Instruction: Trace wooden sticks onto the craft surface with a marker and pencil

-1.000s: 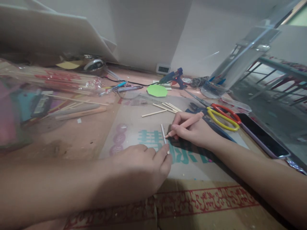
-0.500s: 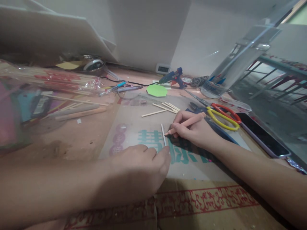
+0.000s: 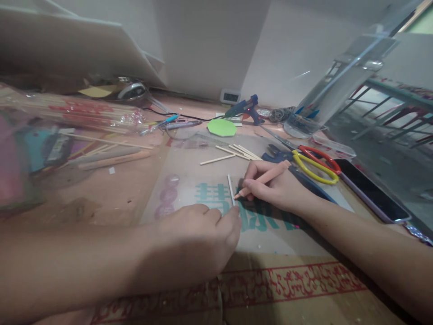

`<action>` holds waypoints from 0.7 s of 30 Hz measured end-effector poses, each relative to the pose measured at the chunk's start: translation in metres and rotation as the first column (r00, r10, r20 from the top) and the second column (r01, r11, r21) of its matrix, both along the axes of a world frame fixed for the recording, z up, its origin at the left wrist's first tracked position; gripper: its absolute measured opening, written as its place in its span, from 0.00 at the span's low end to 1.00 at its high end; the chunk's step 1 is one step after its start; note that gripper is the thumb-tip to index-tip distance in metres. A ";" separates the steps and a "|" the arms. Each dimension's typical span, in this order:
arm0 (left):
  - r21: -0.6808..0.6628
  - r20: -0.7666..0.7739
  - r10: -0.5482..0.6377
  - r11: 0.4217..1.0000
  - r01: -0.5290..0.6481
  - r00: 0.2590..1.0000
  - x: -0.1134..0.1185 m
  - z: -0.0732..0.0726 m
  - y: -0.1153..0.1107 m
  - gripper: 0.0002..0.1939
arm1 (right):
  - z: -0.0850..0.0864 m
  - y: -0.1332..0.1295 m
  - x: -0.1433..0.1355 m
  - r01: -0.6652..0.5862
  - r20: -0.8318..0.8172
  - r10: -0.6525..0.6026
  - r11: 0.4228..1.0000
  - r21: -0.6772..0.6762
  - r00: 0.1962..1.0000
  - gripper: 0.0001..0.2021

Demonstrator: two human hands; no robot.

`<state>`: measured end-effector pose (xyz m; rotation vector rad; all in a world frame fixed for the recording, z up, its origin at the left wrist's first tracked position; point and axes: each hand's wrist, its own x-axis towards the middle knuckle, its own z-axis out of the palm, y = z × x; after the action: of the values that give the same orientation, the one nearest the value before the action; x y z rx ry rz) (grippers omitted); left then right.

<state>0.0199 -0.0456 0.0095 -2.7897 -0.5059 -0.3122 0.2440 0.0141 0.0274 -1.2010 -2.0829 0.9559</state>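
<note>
My left hand (image 3: 206,234) is closed, its thumb and fingertips pinching the near end of a thin wooden stick (image 3: 230,186). The stick points away from me over a translucent sheet (image 3: 189,243) with green characters and purple circles showing on it. In my right hand (image 3: 270,187) a peach-coloured marker pen (image 3: 272,174) is held in a writing grip. Its tip touches or nearly touches the stick's side, close to my left fingertips. Beyond my hands lie several cut sticks (image 3: 237,152). A bright green octagonal piece (image 3: 221,127) rests behind them.
Scissors (image 3: 314,167) with red and yellow handles and dark blue pliers (image 3: 277,154) lie beside my right hand, near a phone (image 3: 372,192). A glue gun (image 3: 248,109), a small digital display (image 3: 230,96) and a tall clear container (image 3: 324,95) stand behind. Bagged sticks (image 3: 77,110) lie left.
The marker's tip has slid a little along the stick toward me, nearer my left fingertips. My left hand and the stick stay almost in place.
</note>
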 end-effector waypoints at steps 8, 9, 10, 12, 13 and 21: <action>-0.006 -0.065 0.022 1.000 -0.022 0.998 -0.001 0.004 -0.001 0.17 | 0.001 -0.002 0.000 -0.021 0.031 0.021 1.000 0.006 0.999 0.11; -0.017 -0.088 0.040 0.999 -0.041 0.995 -0.001 0.004 -0.002 0.17 | 0.002 -0.002 0.001 -0.036 0.035 0.036 0.999 -0.006 0.999 0.11; -0.019 -0.093 0.032 0.999 -0.034 0.995 -0.001 0.004 -0.002 0.17 | 0.002 -0.002 0.001 -0.048 0.037 0.049 0.999 -0.011 0.998 0.11; -0.003 -0.079 0.014 1.000 -0.014 0.997 -0.002 0.003 -0.003 0.17 | 0.002 -0.002 0.001 -0.051 0.028 0.051 0.999 -0.007 0.998 0.10; 0.011 -0.060 0.000 1.000 0.001 0.998 -0.002 0.003 -0.003 0.18 | 0.002 -0.002 0.001 -0.037 0.016 0.037 0.999 -0.006 0.999 0.10; 0.031 -0.039 0.032 0.999 -0.030 0.999 -0.002 0.000 -0.005 0.18 | -0.003 -0.001 -0.003 0.016 -0.015 -0.015 0.998 0.061 1.000 0.10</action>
<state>0.0179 -0.0507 0.0099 -2.7500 -0.5300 -0.2549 0.2413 0.0132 0.0245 -1.1742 -2.0736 0.8855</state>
